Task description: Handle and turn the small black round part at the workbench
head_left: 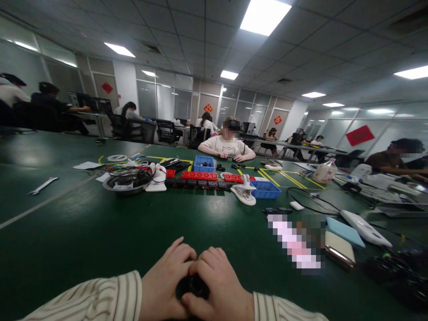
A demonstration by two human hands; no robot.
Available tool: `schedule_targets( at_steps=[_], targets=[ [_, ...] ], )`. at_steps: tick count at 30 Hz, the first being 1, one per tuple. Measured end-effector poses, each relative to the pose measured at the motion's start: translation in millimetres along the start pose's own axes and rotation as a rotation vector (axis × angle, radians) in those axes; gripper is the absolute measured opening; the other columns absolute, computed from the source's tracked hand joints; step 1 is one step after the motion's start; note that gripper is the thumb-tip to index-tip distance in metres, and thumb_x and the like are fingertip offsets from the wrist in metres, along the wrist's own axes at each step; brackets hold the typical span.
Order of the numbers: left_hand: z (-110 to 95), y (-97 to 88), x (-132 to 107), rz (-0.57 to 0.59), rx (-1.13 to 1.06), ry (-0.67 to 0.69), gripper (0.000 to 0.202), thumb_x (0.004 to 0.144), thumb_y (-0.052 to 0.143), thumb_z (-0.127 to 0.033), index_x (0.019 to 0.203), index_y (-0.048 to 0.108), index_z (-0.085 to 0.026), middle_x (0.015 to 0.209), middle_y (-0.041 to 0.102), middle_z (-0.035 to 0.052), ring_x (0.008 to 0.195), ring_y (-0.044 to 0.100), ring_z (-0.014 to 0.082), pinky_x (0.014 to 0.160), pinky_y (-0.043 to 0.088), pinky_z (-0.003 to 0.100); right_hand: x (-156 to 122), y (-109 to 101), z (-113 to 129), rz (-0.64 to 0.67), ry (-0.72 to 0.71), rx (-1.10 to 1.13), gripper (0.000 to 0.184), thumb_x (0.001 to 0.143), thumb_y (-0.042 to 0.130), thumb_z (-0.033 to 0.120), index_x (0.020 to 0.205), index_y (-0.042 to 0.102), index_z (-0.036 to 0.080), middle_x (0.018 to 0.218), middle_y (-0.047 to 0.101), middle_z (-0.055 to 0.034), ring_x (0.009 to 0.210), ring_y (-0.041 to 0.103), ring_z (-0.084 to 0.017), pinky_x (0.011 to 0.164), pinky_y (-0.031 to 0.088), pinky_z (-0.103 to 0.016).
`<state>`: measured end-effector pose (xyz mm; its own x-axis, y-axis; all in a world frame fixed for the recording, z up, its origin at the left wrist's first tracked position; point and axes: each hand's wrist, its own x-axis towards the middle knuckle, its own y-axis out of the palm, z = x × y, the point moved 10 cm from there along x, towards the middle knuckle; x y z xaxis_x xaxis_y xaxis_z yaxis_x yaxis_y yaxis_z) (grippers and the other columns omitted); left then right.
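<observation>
Close to me, low in the head view, a dark, rounded black object [193, 285] shows between my two hands. My left hand [167, 278] curves round its left side, one finger lifted a little away from the others. Over its right side bends my right hand [222, 281], with the thumb across the front. The fingertips of both hands nearly meet above it. Most of the object is covered by my fingers, so its kind cannot be made out. Both wrists come out of striped cream sleeves.
Across the green table stand a metal bowl [125, 186] of cables, red blocks [194, 175], a blue bin [266, 189] and a white clip stand [245, 192]. A wrench [43, 186] lies left; a beige case [339, 248] lies right. Another person [227, 145] sits opposite.
</observation>
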<state>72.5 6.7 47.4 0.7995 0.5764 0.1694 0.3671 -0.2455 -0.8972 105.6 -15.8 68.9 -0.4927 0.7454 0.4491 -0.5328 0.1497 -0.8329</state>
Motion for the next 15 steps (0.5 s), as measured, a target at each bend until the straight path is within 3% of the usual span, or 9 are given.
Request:
schedule_targets(
  at_steps=[5,8,11,15],
  targets=[
    [0,1.4,1,0.049,-0.035,-0.001,0.033,0.053,0.069,-0.022,0.084,0.060,-0.022,0.092,0.052,0.0012,0.091,0.051,0.0216,0.106,0.016,0.052,2,-6,14,0.002,-0.147,0.091,0.020,0.074,0.046,0.034,0.085,0.053,0.019,0.085,0.056,-0.0040,0.079,0.047,-0.018,0.069,0.035,-0.031],
    [2,-1.8,1,0.021,-0.036,-0.012,0.047,0.051,0.074,-0.034,0.092,0.056,-0.020,0.093,0.053,0.0021,0.092,0.051,0.0224,0.106,0.014,0.053,2,-16,18,-0.037,-0.167,0.169,0.034,0.082,0.036,0.044,0.096,0.052,0.017,0.092,0.056,-0.0065,0.084,0.048,-0.019,0.074,0.035,-0.033],
    [4,-5.0,0,-0.039,-0.029,-0.009,0.057,0.052,0.070,-0.051,0.096,0.053,-0.019,0.094,0.053,0.0041,0.092,0.052,0.0241,0.104,0.014,0.057,2,-23,6,-0.107,-0.036,0.179,0.053,0.081,0.030,0.063,0.096,0.051,0.016,0.089,0.055,-0.0071,0.079,0.047,-0.020,0.072,0.034,-0.034],
    [4,-4.2,-1,-0.085,0.004,0.010,0.051,0.055,0.066,-0.053,0.090,0.054,-0.018,0.088,0.053,0.0028,0.085,0.052,0.0225,0.104,0.014,0.057,-1,-14,-10,-0.096,0.138,0.125,0.059,0.072,0.036,0.074,0.080,0.051,0.018,0.075,0.054,-0.0030,0.068,0.044,-0.018,0.067,0.031,-0.033]
  ],
)
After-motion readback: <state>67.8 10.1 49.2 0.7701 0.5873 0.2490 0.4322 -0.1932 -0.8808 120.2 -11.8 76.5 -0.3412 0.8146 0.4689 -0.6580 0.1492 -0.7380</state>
